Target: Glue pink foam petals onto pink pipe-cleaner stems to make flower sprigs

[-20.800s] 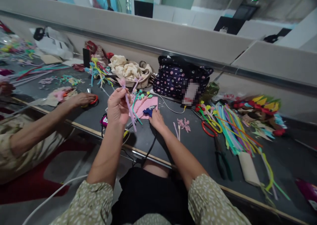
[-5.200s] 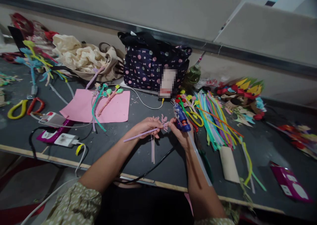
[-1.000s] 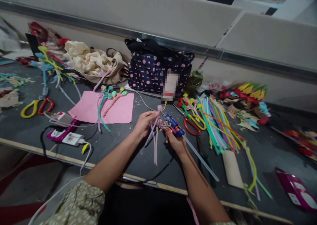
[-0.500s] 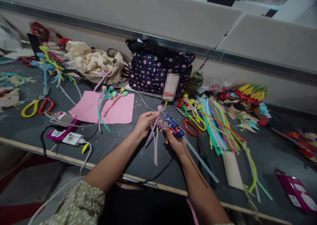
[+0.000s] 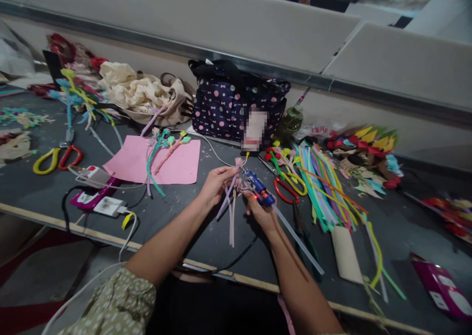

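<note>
Dark grey worktop (image 5: 177,217) stretches under me, backed by a pale partition wall, with craft bits scattered across it. My left hand (image 5: 216,185) sits over the middle of the worktop, fingers closed around a small bunch of pink and lilac fuzzy pipe-cleaner stems (image 5: 230,207). The stems are thin and soft-looking, gathered at the top into a little pink blossom cluster, and their loose ends hang down towards the worktop's front edge. My right hand (image 5: 262,212) is just beside it, fingers wrapped round a small blue glue gun (image 5: 258,190) with a tiny red light showing and a long clear glue stick (image 5: 298,241) jutting out of its back. The gun's tip points at the blossom end of the stems, very close; I cannot tell whether it touches.

Left of my hands lies a pink paper sheet (image 5: 173,165) with finished stems on it. Behind stands a navy polka-dot fabric bag (image 5: 232,104). To the right lie red-handled scissors (image 5: 283,192) and a spread of multicoloured pipe cleaners (image 5: 324,182).
</note>
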